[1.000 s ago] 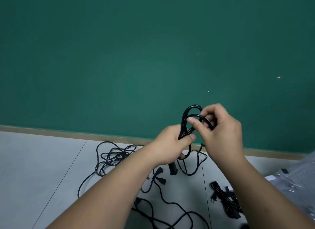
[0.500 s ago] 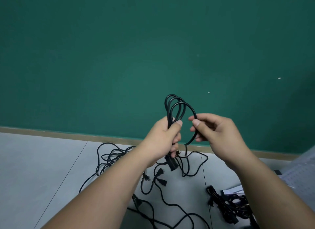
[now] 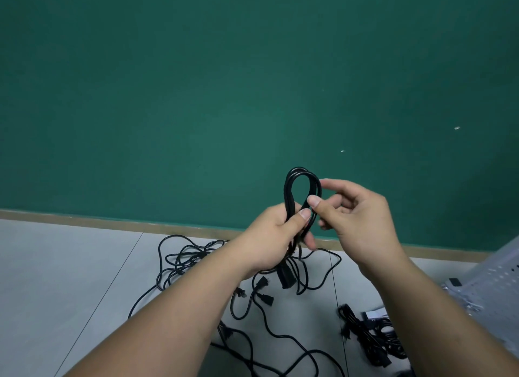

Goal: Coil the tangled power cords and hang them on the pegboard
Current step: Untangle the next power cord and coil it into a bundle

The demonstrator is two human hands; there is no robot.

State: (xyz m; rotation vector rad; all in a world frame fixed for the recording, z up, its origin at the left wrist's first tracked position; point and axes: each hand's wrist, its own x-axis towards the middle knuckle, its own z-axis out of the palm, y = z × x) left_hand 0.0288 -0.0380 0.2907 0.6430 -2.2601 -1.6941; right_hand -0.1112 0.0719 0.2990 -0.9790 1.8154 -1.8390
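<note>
Most of the view is a green wall [image 3: 196, 95], with a pale tiled floor [image 3: 56, 264] below it. A pale perforated panel, probably the pegboard [image 3: 494, 275], shows at the right edge. Tangled cords [image 3: 185, 258] sprawl loose across the floor, and a finished bundle [image 3: 370, 340] lies near the panel. Above them the left hand [image 3: 276, 236] has fingers and thumb wrapped round the gathered neck of a coil [image 3: 302, 185], whose loops stand upright in the air. The right hand [image 3: 356, 216] nips the right side of the top loop between thumb and forefinger. A plug [image 3: 285, 278] hangs just under the left hand, and slack trails down to the floor. The step in hand looks like winding one cord, about midway through. The next move calls for drawing up more slack, laying another loop of the same size into the left hand, and keeping that grip firm so the turns do not spring apart.
</note>
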